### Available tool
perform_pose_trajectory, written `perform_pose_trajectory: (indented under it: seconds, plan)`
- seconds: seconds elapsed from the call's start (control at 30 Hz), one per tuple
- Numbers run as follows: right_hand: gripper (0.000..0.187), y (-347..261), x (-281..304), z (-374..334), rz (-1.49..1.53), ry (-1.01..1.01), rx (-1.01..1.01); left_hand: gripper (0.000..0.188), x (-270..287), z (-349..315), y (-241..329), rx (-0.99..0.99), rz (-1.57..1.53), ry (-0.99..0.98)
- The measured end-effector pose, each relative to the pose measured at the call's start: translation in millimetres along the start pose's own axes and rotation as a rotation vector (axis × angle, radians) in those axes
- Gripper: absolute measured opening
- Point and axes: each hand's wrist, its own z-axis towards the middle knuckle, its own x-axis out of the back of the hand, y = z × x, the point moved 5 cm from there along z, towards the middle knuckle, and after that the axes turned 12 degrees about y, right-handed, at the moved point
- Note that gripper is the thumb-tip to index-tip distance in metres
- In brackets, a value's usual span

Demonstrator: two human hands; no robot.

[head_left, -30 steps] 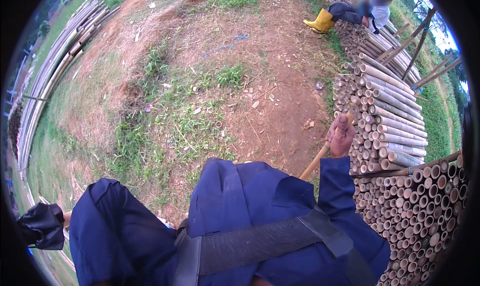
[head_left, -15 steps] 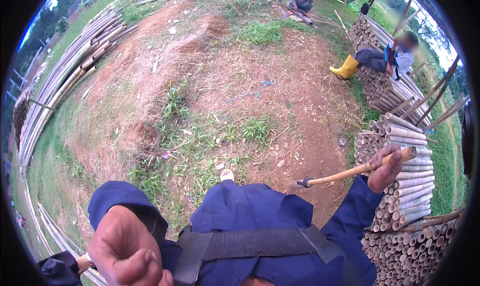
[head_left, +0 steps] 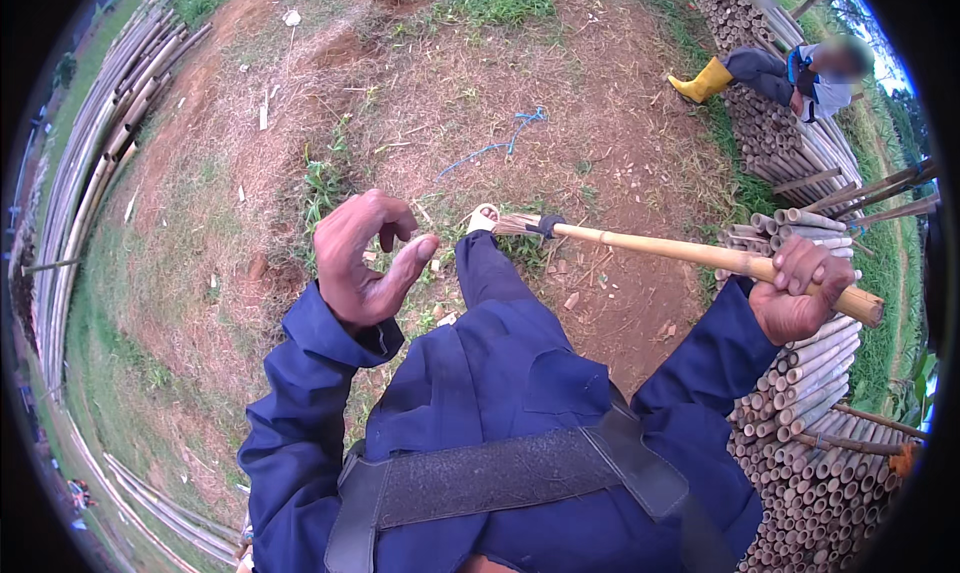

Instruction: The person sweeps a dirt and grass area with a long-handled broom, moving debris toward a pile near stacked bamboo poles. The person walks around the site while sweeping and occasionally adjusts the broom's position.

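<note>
My right hand (head_left: 801,290) is wrapped round the thick end of a long bamboo handle. It belongs to a stick broom (head_left: 655,245) that slants across to the left. A dark binding holds its thin bristles, which fan out beside my forward foot (head_left: 483,218). The broom's handle end juts out past my fist on the right. My left hand (head_left: 370,258) is raised in front of me, palm partly inward. Its fingers are loosely curled with a gap to the thumb, and nothing shows between them.
Stacked bamboo poles (head_left: 815,373) stand close on my right. Farther along, a person in yellow boots (head_left: 703,81) sits on another stack (head_left: 745,123). Long poles (head_left: 110,153) lie at the left. Blue cord (head_left: 510,143) and scattered chips lie on the grassy dirt ahead.
My left hand has swung up and forward from the lower left. My right hand has closed more firmly round the broom, whose bristles have risen toward my stepping foot. The view has shifted forward.
</note>
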Motion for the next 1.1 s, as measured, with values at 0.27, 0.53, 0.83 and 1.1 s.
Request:
perform_pose_trajectory:
  seconds: [0.27,0.53,0.83,1.1]
  plan:
    - [0.038,170.2,-92.0,62.4,0.106,-0.123,-0.007,0.038,-229.6,69.2,-168.4,0.167,-0.257,-0.544]
    - [0.031,273.7,-187.4,132.3,0.015,-0.089,0.075,0.066,-315.7,245.8,-180.8,-0.218,-0.539,-0.359]
    - [0.031,416.8,-236.3,114.7,-0.314,0.062,-0.159,0.025,-402.3,293.0,-382.9,-0.008,-0.377,-0.719]
    - [0.018,474.5,-288.4,86.5,-0.373,0.695,-0.094,0.03,-406.5,306.5,-450.6,-0.059,-0.627,-0.923]
